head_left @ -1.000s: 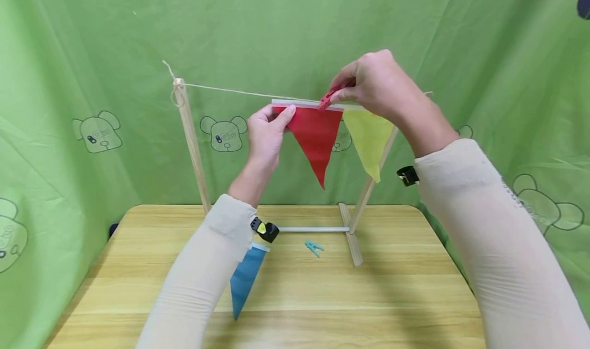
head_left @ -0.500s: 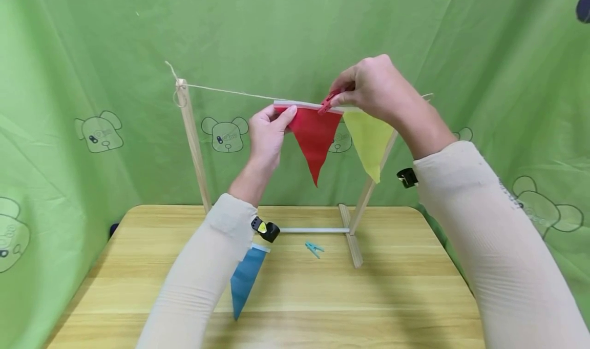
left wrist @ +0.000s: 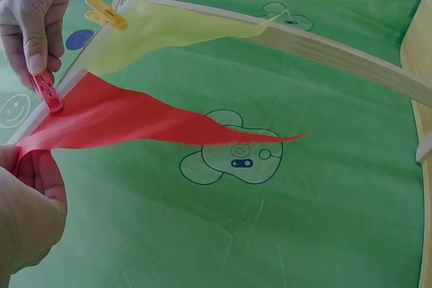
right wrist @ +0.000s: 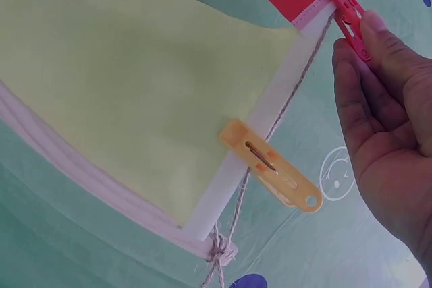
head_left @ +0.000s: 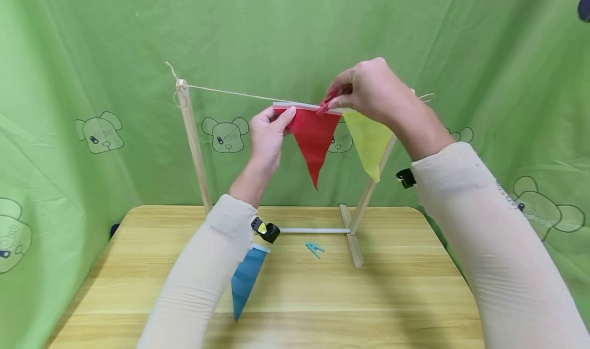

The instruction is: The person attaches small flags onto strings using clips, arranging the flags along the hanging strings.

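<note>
A: Are we facing a green printed curtain (head_left: 295,41) behind a wooden surface (head_left: 322,303)?

B: Yes, and a wooden frame (head_left: 194,144) is standing on that surface, with a thin cord (head_left: 235,91) stretching between its posts. Two pale sleeves (head_left: 193,282) are reaching in.

A: Where are we finding the flags?

B: The red flag (head_left: 318,134) is hanging point-down along the cord, white band uppermost. The yellow flag (head_left: 369,139) is hanging just to its right, and the blue flag (head_left: 248,280) is lying on the surface, the left sleeve partly covering it.

A: What are we seeing of the hands?

B: The left grip (head_left: 267,136) is pinching the red flag's upper left corner. The right grip (head_left: 364,90) is pinching the red clothespin (head_left: 326,103), its nose sitting over the band near the flag's right end.

A: And the other pegs?

B: We're seeing an orange-yellow clothespin (right wrist: 270,166) clasping the yellow flag's band, while a light-blue clothespin (head_left: 314,247) is lying on the surface.
</note>
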Tool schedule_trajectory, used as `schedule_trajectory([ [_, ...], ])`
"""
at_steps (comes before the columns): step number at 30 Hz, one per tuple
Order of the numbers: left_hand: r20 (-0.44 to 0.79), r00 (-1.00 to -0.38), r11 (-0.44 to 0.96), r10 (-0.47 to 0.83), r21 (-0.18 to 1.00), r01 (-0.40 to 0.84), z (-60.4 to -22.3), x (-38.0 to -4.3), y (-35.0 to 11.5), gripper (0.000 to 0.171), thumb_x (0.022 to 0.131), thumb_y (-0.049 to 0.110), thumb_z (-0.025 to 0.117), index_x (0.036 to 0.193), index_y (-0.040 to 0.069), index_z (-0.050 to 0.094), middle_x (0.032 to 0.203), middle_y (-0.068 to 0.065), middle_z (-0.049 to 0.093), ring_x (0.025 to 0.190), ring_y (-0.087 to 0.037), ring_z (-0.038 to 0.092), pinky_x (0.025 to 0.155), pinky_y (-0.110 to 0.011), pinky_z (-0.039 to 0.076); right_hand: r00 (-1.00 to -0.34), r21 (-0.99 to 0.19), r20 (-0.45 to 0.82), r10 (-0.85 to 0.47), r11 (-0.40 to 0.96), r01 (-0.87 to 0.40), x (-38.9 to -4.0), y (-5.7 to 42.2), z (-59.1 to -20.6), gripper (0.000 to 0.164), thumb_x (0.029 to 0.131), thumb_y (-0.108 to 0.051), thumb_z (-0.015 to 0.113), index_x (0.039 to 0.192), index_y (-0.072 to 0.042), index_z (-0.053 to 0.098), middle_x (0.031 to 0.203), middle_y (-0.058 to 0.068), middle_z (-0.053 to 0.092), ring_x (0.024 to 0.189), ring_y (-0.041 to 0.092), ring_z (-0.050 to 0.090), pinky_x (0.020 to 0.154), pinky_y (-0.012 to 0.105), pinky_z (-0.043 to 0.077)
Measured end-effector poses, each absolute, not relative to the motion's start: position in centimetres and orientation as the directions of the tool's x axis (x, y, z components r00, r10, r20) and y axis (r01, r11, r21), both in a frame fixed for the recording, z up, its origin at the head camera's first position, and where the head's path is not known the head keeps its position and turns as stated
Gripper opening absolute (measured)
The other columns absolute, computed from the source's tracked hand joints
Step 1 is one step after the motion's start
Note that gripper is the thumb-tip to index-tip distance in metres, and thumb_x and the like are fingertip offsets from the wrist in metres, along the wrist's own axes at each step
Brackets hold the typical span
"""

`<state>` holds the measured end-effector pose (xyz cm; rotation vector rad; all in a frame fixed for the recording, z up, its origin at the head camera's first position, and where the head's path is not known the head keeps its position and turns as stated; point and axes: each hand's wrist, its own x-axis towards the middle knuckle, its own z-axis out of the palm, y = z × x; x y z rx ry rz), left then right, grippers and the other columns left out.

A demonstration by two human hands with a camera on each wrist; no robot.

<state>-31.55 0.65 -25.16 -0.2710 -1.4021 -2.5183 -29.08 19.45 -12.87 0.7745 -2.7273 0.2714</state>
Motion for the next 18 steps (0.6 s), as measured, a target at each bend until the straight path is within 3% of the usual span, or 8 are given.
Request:
schedule_trajectory([
  [3, 0.277, -0.953, -0.513, -0.121, 0.805, 0.299, -25.16, -31.54, 0.65, 0.019, 0.094, 0.0, 0.072, 0.112, -0.008, 0.073, 0.09, -0.007, 0.07, 0.073, -0.013, 0.068, 0.071, -0.022, 0.06, -0.82, -0.104, 0.316, -0.478, 0.841, -0.531, -29.09, 19.35, -12.94, 0.021, 0.091, -0.024, 0.081, 0.108, -0.01, 0.08, 0.1, 0.008, 0.08, 0.085, 0.019, 0.074, 0.066, 0.016, 0.053],
  [10, 0.282, -0.952, -0.51, -0.116, 0.806, 0.301, -25.18, -31.4, 0.58, 0.02, 0.095, 0.0, 0.072, 0.112, -0.009, 0.072, 0.088, -0.006, 0.07, 0.072, -0.012, 0.067, 0.069, -0.021, 0.06, -0.828, -0.117, 0.276, -0.488, 0.838, -0.532, -29.17, 19.18, -13.11, 0.024, 0.094, -0.02, 0.078, 0.113, -0.007, 0.077, 0.105, 0.011, 0.078, 0.092, 0.021, 0.073, 0.084, 0.036, 0.059],
  [18, 0.288, -0.952, -0.486, -0.107, 0.82, 0.303, -25.42, -31.32, 0.37, 0.023, 0.095, -0.001, 0.071, 0.116, -0.011, 0.071, 0.09, -0.007, 0.069, 0.074, -0.012, 0.068, 0.073, -0.022, 0.062, -0.827, -0.126, 0.247, -0.504, 0.83, -0.544, -29.28, 19.03, -13.0, 0.027, 0.097, -0.019, 0.074, 0.119, -0.003, 0.071, 0.109, 0.013, 0.074, 0.099, 0.024, 0.069, 0.09, 0.04, 0.058],
])
